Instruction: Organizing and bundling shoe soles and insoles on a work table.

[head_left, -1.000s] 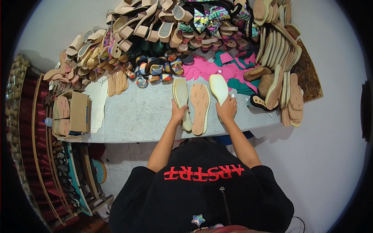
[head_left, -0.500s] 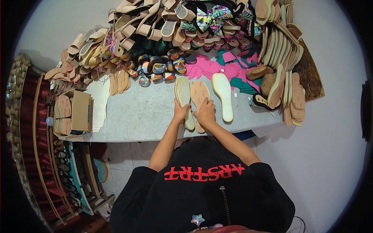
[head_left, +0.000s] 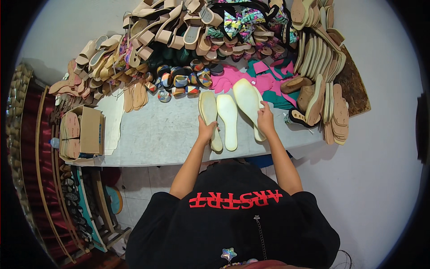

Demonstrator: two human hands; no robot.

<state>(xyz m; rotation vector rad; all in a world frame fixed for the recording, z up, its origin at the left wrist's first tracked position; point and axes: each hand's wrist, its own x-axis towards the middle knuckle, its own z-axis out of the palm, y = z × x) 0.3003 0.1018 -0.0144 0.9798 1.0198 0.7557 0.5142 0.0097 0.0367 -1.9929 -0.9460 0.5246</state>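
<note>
My left hand (head_left: 207,131) is closed around the lower half of a yellowish-cream shoe sole (head_left: 207,105), thumb on its face and fingers at its edge. Close beside it, a paler cream sole (head_left: 227,119) lies flat on the table. My right hand (head_left: 265,120) grips another cream sole (head_left: 246,98) by its right edge. This one is tilted, its broad toe end leaning to the left, and it partly covers a further sole (head_left: 259,135) beneath. The fingers of my right hand are bent around the edge, partly hidden.
The grey table (head_left: 152,130) carries heaps of beige heeled sandals (head_left: 156,27) at the back and patterned rolls (head_left: 181,80). Pink cut pieces (head_left: 226,78) lie behind the soles. Stacked soles (head_left: 320,56) stand at the right; a cardboard box (head_left: 92,130) sits at the left.
My right hand has moved right from the tan insole in the middle and now holds a tilted cream sole. A pale cream face shows where the tan one lay. My left hand stays put.
</note>
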